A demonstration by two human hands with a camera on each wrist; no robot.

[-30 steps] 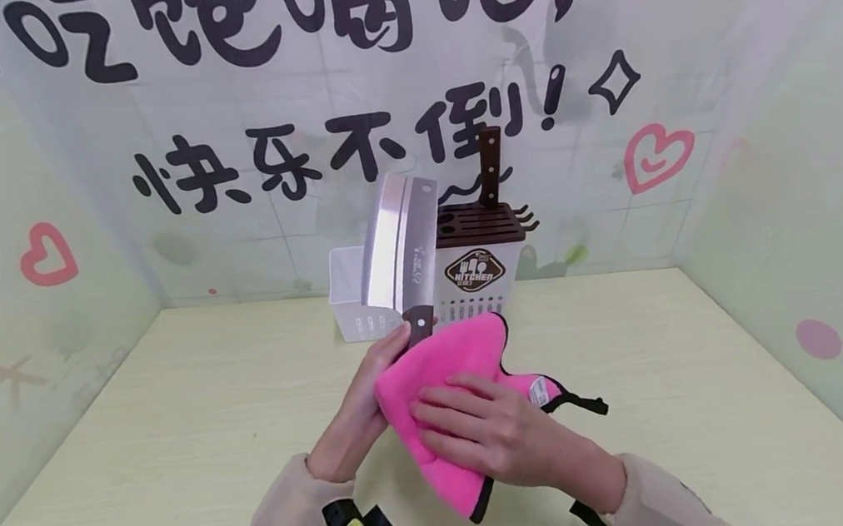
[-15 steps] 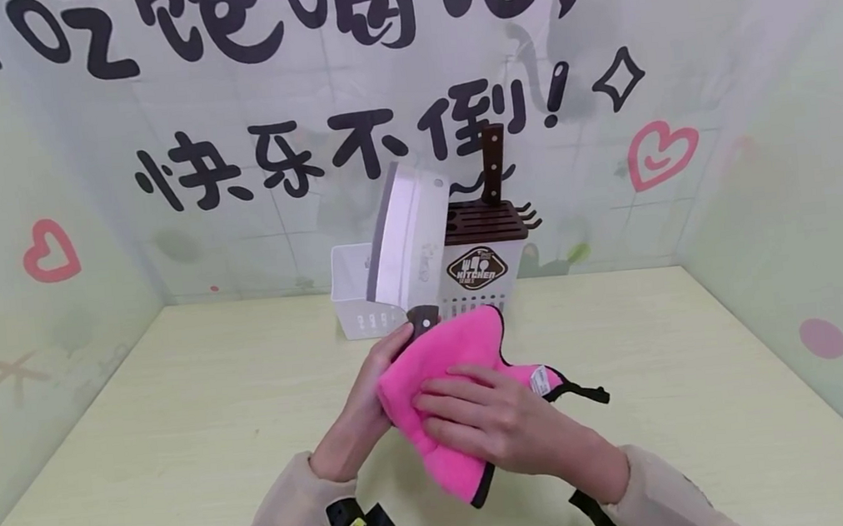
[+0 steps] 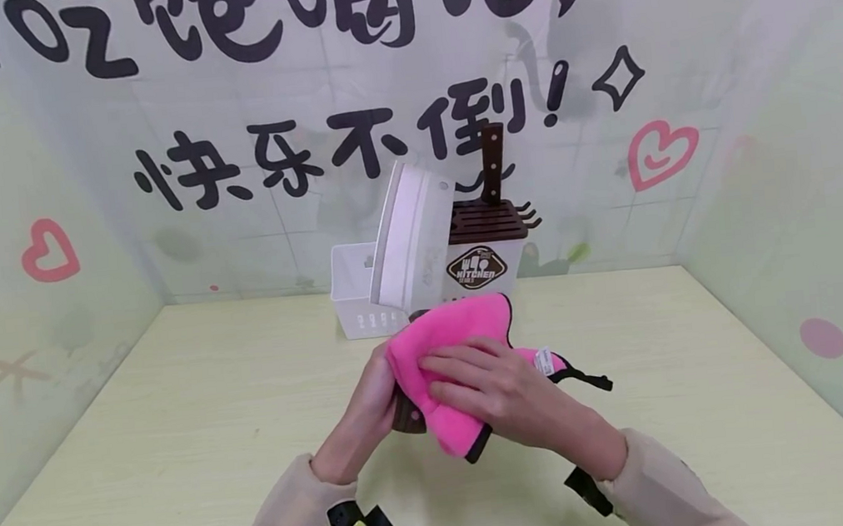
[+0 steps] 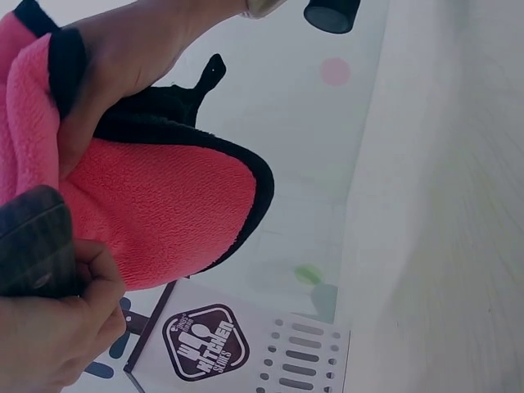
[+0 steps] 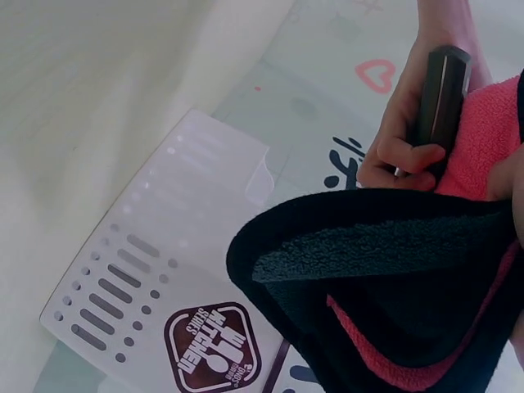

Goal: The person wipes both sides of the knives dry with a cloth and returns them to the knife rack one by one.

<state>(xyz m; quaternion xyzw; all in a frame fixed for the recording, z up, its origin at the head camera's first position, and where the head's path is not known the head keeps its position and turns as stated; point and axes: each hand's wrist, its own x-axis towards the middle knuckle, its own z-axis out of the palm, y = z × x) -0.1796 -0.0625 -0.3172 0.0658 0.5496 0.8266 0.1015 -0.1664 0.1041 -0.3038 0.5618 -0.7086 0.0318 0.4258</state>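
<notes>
A cleaver (image 3: 413, 239) stands blade up in the head view, leaning slightly right. My left hand (image 3: 362, 406) grips its dark handle (image 3: 408, 413), whose butt end shows below the cloth. A pink cloth (image 3: 464, 322) with black edging lies over the upper handle. My right hand (image 3: 504, 394) holds this cloth, fingers on top and pressed against the handle. In the left wrist view, the right thumb (image 4: 78, 135) is on the other side of the cloth. The right wrist view shows the left fingers (image 5: 401, 151) around the handle and the cloth's black underside (image 5: 352, 246).
Behind the cleaver stands a white knife holder (image 3: 478, 266) with a brown slotted top and one knife handle (image 3: 492, 165) upright in it. A white perforated basket (image 3: 355, 302) is at its left side. The pale tabletop (image 3: 181, 434) meets printed walls.
My right hand has slid the cloth up the handle toward the blade, uncovering the butt end. The cleaver has shifted slightly right, and its blade catches light differently.
</notes>
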